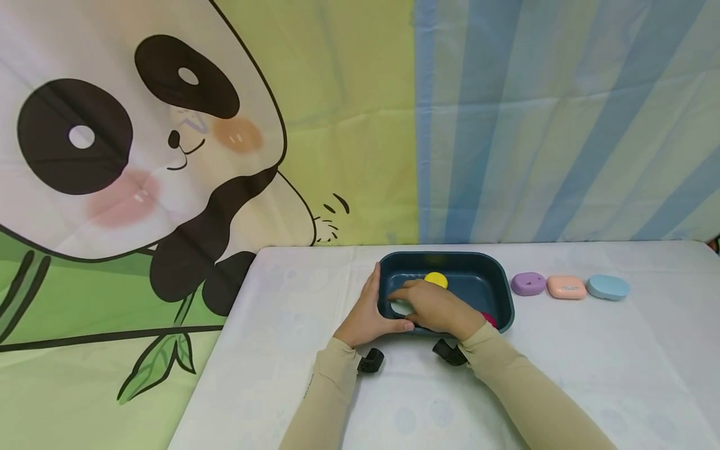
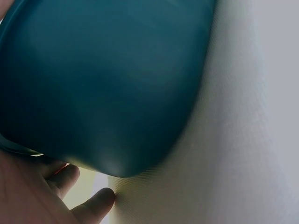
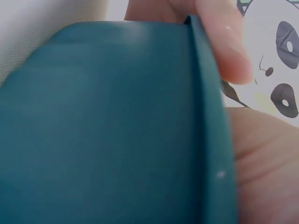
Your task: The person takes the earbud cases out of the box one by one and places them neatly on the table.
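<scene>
A dark blue rectangular basin (image 1: 472, 287) stands on the white-covered table. My left hand (image 1: 365, 315) grips its near left corner, the fingers along the left side and the thumb over the front rim. Inside the basin, my right hand (image 1: 435, 306) reaches over the front rim with curled fingers and holds a pale, whitish rounded piece (image 1: 402, 307) in the left part. Its thumb is hidden. A yellow round piece (image 1: 436, 280) lies just beyond the right hand. Part of a red piece (image 1: 489, 319) shows at the near right corner. The wrist views show mostly the basin's outer wall (image 2: 107, 84).
Right of the basin, a purple rounded piece (image 1: 528, 284), a peach one (image 1: 566, 287) and a light blue one (image 1: 607, 287) lie in a row. A panda-printed curtain (image 1: 349, 125) hangs behind the table (image 1: 619, 362).
</scene>
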